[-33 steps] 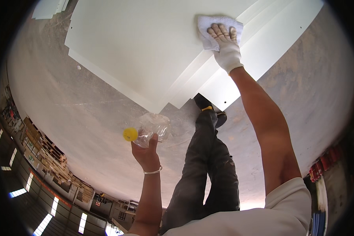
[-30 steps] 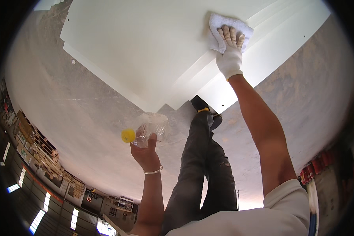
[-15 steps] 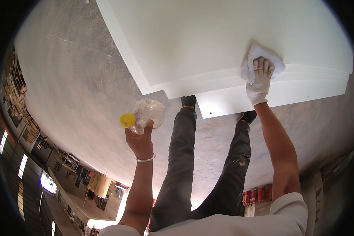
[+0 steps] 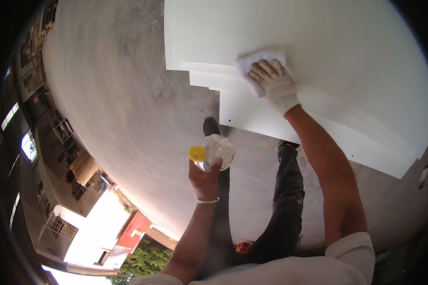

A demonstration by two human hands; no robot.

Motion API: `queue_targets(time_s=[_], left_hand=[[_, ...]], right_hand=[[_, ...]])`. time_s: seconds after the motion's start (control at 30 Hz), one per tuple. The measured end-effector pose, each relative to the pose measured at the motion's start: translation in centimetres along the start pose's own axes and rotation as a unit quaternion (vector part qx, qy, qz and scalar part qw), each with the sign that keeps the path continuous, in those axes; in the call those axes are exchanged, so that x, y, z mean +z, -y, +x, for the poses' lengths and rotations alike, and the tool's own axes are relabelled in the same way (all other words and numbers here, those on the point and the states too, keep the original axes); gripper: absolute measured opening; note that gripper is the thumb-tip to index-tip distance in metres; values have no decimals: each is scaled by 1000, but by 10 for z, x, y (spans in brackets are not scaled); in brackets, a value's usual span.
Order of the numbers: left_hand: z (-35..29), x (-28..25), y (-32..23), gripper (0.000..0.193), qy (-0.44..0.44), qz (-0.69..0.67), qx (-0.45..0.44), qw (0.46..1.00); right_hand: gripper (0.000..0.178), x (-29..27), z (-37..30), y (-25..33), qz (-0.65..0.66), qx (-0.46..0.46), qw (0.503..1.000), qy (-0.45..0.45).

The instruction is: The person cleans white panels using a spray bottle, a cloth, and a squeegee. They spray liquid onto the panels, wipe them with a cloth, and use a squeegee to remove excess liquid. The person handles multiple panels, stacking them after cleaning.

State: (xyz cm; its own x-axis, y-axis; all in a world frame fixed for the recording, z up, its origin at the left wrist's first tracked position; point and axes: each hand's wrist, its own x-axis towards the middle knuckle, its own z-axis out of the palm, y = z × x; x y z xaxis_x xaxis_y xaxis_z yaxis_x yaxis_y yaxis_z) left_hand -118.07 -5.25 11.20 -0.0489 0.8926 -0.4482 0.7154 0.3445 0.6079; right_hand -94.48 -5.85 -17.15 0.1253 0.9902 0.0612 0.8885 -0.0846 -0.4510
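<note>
My right hand (image 4: pixel 276 88), in a whitish work glove, presses a folded white cloth (image 4: pixel 252 61) flat against the top of a stack of large white panels (image 4: pixel 328 42). Its fingers lie over the cloth, which sticks out beyond the fingertips and beside them. Bare except for a bracelet at the wrist, my left hand (image 4: pixel 205 183) grips a clear plastic bottle (image 4: pixel 222 149) with a yellow cap (image 4: pixel 197 153). The bottle is held in the air short of the panels, its cap toward the left. Part of the left fingers is hidden behind it.
The panels' near edges are stepped, with small dark holes in the lowest visible one. My feet, in dark shoes (image 4: pixel 210 126), stand on the grey concrete floor (image 4: pixel 114 95) close to the panel edge. Stacked wooden pieces (image 4: pixel 40 31) line the far left.
My gloved hand has slid the cloth leftward across the panel. The bottle in my left hand has shifted right and slightly lower in view. The whole view has turned, tilting the panels.
</note>
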Motion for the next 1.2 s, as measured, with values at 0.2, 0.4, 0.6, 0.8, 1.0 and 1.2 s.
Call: queue_targets(time_s=[0.2, 0.4, 0.6, 0.8, 1.0, 1.2], left_hand=[[-57, 26, 15, 53, 12, 25, -55, 998], [-72, 50, 32, 52, 38, -3, -93, 995], [-53, 50, 35, 54, 37, -24, -127, 991], [-9, 26, 35, 53, 3, -26, -117, 993], [16, 18, 32, 51, -28, -54, -131, 989], [6, 45, 26, 50, -4, -150, -137, 979]], right_hand=[[50, -117, -146, -105, -97, 19, 991, 88], [50, -115, -129, -86, -139, 25, 983, 120], [45, -18, 2, 9, -34, -24, 999, 14], [56, 19, 148, 115, 23, 9, 998, 66], [51, -17, 130, 69, 630, 308, 670, 242], [38, -34, 112, 44, 521, 193, 807, 201]])
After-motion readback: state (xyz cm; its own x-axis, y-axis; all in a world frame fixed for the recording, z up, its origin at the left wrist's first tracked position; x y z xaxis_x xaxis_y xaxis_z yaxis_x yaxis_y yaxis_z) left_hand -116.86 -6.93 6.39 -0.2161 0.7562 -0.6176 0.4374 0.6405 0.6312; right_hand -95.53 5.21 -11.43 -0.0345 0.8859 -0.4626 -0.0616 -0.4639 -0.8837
